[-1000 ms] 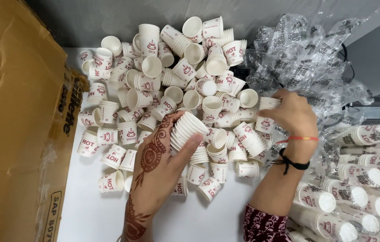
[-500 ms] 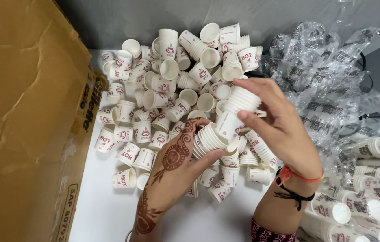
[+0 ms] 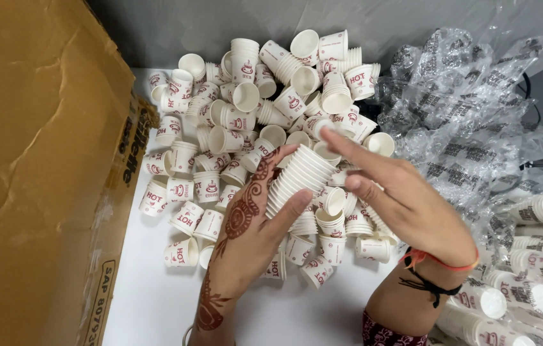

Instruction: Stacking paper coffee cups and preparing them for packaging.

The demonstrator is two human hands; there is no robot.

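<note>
left hand [image 3: 246, 237], w/ a henna pattern on its back, is curled round a nested stack of paper cups [image 3: 297, 179], thumb under, fingers over the top; stack tilts up to the right, held just above the loose cup pile [image 3: 252, 115] on the white table [image 3: 149, 307]. right hand [image 3: 406, 205] is open, fingers straight, tips at the stack's upper end, gripping nothing. cardboard box [image 3: 34, 166] at left. crumpled clear wrap [image 3: 470, 115] at right, sleeved cup stacks [image 3: 534, 282] below it.
</note>
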